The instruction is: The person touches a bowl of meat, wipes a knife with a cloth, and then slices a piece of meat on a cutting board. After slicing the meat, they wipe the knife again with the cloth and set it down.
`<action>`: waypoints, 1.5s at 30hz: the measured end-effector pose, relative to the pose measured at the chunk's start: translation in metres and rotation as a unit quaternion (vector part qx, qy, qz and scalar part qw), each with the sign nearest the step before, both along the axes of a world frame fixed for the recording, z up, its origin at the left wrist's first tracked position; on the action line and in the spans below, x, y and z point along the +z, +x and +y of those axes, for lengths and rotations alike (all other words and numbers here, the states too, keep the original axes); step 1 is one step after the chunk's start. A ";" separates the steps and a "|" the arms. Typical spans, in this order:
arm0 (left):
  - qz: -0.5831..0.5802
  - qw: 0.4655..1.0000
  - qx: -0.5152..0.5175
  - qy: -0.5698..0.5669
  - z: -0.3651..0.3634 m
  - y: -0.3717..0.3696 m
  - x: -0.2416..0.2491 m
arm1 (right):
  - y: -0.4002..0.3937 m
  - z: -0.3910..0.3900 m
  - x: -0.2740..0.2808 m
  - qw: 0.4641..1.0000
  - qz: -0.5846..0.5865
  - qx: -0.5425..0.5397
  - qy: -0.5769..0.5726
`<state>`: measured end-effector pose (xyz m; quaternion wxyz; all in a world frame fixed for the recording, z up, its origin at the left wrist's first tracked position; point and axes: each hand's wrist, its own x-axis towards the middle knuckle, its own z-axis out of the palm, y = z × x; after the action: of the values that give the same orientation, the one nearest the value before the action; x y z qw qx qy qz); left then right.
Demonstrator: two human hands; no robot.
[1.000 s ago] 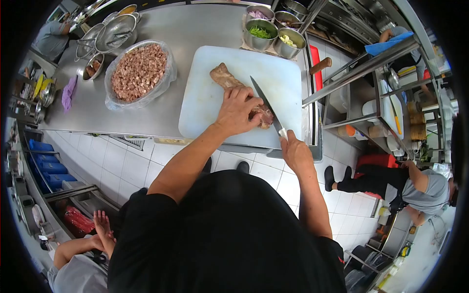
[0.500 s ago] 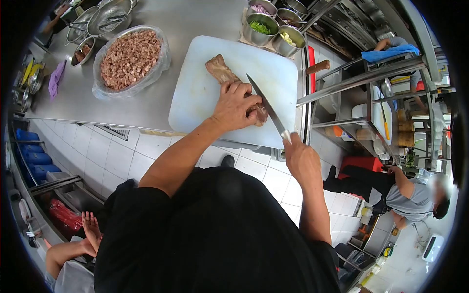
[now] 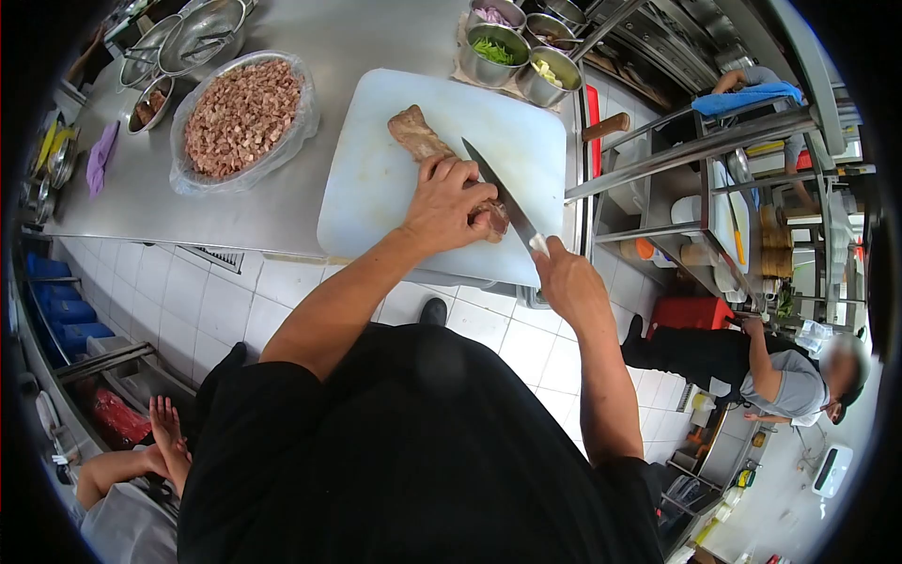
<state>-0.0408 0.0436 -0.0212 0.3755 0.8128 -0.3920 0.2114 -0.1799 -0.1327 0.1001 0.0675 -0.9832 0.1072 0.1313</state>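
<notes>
A long strip of cooked-looking meat (image 3: 413, 132) lies slantwise on the white cutting board (image 3: 362, 169). My left hand (image 3: 442, 205) presses down on its nearer part with curled fingers, which cover the middle of the strip. The cut end shows just beyond my fingertips. In my right hand (image 3: 571, 280) is a kitchen knife (image 3: 500, 191), gripped by its pale handle. Its blade slants up and left, right beside the fingertips of my left hand and over the near end of the meat.
A plastic-lined bowl of diced meat (image 3: 242, 117) stands left of the board. Metal pots of chopped vegetables (image 3: 493, 54) sit behind it. A wooden handle (image 3: 606, 126) juts out at the board's right. One person (image 3: 785, 376) stands at right; another person's hand (image 3: 167, 428) shows lower left.
The knife and my right hand have moved slightly forward and left along the meat. My left hand keeps its hold. The person at the right has shifted an arm.
</notes>
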 end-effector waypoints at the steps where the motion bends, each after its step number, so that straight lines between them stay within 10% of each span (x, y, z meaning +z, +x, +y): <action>1: 0.006 1.000 -0.003 0.003 0.000 -0.002 -0.001 | -0.002 0.001 0.004 1.000 0.015 -0.006 -0.003; 13: -0.011 1.000 -0.012 -0.002 -0.001 -0.001 -0.002 | -0.006 -0.001 -0.063 0.997 -0.048 -0.017 0.053; 31: 0.013 1.000 -0.014 0.007 0.002 -0.002 0.002 | -0.055 0.002 0.042 0.998 0.051 -0.024 -0.031; 45: 0.000 1.000 -0.014 0.018 -0.002 0.001 -0.002 | -0.031 -0.005 0.014 0.999 0.048 -0.018 -0.004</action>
<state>-0.0402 0.0419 -0.0232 0.3639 0.8138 -0.4070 0.1989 -0.2108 -0.1378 0.1145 0.0602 -0.9740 0.1287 0.1767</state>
